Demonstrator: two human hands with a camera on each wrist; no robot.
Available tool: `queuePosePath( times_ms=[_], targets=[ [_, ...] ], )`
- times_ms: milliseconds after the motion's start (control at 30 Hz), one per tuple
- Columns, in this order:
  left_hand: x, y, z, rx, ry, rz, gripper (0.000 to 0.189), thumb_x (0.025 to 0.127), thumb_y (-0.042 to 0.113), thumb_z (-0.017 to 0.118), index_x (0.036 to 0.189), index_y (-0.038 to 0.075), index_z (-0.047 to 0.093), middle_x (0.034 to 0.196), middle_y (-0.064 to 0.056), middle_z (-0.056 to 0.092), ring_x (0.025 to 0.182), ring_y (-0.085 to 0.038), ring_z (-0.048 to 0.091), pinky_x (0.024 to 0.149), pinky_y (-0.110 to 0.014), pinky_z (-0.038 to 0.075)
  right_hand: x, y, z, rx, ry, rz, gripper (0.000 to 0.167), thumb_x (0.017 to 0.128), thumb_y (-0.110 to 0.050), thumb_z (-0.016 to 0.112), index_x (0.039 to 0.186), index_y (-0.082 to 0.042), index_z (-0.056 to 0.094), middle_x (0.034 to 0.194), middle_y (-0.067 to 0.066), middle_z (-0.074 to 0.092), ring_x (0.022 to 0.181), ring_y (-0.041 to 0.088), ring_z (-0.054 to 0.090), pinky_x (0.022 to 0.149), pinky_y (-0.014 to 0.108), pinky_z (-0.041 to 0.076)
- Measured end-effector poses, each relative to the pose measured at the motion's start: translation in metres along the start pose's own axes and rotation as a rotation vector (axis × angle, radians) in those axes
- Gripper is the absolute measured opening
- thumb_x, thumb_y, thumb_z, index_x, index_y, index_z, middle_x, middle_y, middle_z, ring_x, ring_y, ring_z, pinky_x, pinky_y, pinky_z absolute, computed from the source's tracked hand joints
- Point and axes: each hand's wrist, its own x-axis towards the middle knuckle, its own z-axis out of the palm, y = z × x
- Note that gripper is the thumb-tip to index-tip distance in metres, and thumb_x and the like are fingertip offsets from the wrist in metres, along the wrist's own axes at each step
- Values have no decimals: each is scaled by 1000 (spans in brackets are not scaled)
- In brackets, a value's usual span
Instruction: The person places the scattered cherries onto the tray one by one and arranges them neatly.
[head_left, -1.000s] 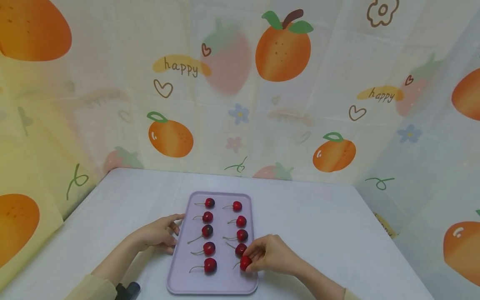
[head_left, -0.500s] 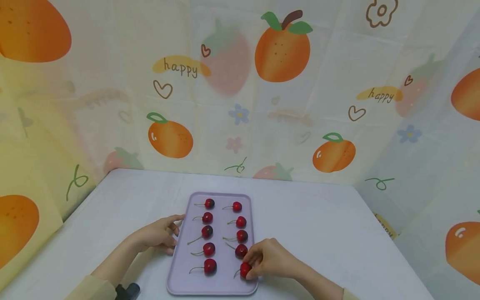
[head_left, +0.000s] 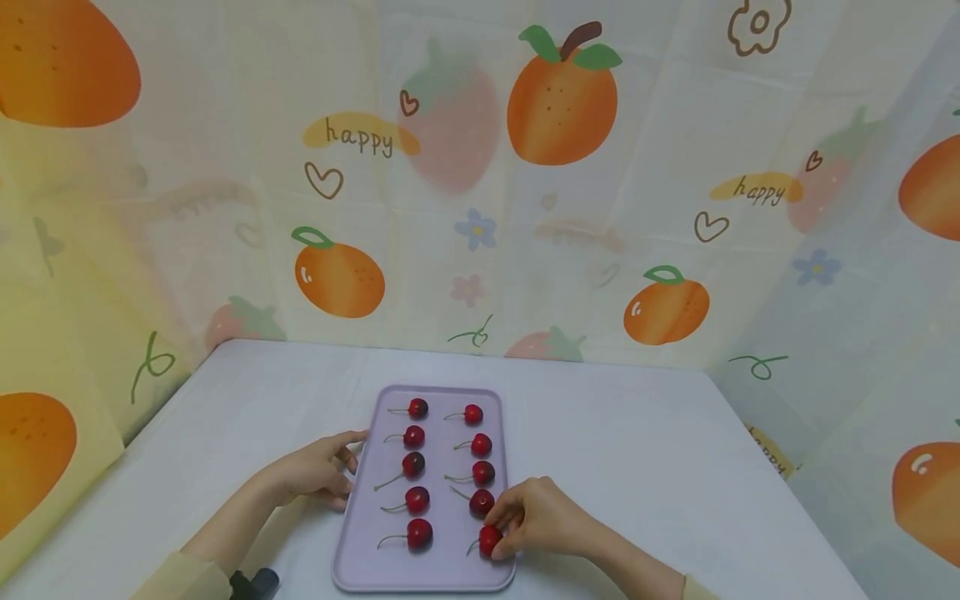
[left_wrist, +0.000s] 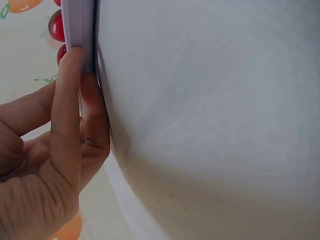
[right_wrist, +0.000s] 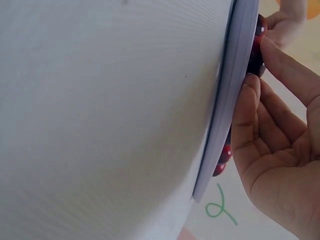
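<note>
A pale purple tray [head_left: 450,577] bears two columns of red cherries with green stems. My right hand [head_left: 543,518] pinches the front cherry [head_left: 488,543] of the right column between thumb and fingers, its stem pointing left. Just behind that one lies a darker cherry [head_left: 482,502]. At the tray's left side, my left hand [head_left: 315,471] touches the edge with extended fingertips. In the left wrist view, fingers [left_wrist: 67,110] rest against the tray's rim [left_wrist: 80,25]. The right wrist view shows the pinched cherry [right_wrist: 256,57] partly covered by the fingers.
The tray lies on a white table [head_left: 622,433]. Behind it hangs a cloth [head_left: 480,150] printed with oranges and strawberries. A dark object [head_left: 255,583] sits at the left wrist, close to the front edge of the view.
My right hand has moved the pinched cherry slightly toward the tray's front, apart from the one behind it. The left hand has stayed at the tray's edge.
</note>
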Motion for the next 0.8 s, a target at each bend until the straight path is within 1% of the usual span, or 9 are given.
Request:
queuePosePath(
  times_ms=[200, 533, 800],
  targets=[
    [-1, 0, 0, -6, 0, 10, 89, 77, -6, 67, 154, -1, 24, 110, -16, 46, 66, -17, 53, 59, -25, 57, -1, 1, -1, -6, -3, -10, 27, 68, -14, 89, 93, -12, 78, 81, -3, 75, 60, -3, 56, 54, 14, 50],
    [-2, 1, -1, 1, 1, 3, 88, 78, -5, 67, 154, 0, 23, 110, -17, 45, 67, -17, 52, 59, -25, 57, -1, 0, -2, 4, -3, 3, 27, 68, -15, 89, 93, -12, 79, 82, -4, 75, 61, -2, 57, 55, 14, 51],
    [-3, 0, -1, 5, 2, 1, 89, 77, -5, 67, 154, -1, 23, 110, -16, 46, 66, -17, 53, 60, -25, 58, 0, 1, -4, -16, 10, -12, 26, 69, -17, 88, 93, -11, 79, 83, -2, 76, 63, -3, 59, 57, 15, 52]
  ],
)
